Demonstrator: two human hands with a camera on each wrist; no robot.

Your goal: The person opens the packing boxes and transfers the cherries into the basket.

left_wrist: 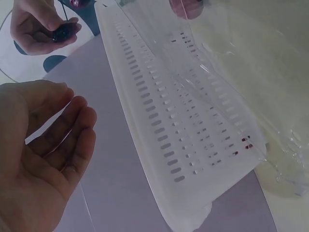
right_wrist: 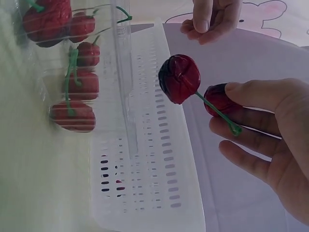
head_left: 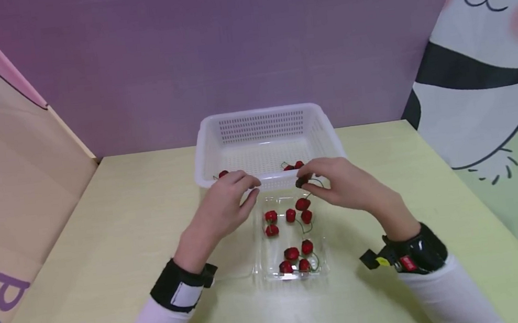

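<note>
My right hand [head_left: 344, 181] pinches a dark red cherry [head_left: 302, 181] between thumb and fingers, above the far end of a clear plastic box [head_left: 291, 239]. In the right wrist view, a second cherry [right_wrist: 179, 78] with a green stem appears beside that held cherry [right_wrist: 219, 100]; whether the two are joined I cannot tell. Several red cherries [head_left: 291, 254] lie in the box, in a far and a near group. My left hand [head_left: 225, 202] hovers left of the box, fingers loosely bent, holding nothing.
A white perforated basket [head_left: 261, 114] stands behind the box, with a few cherries [head_left: 224, 173] showing near its front wall. The box's clear lid [head_left: 233, 259] lies folded out to the left. Purple cloth [head_left: 247, 52] closes off the table's back edge.
</note>
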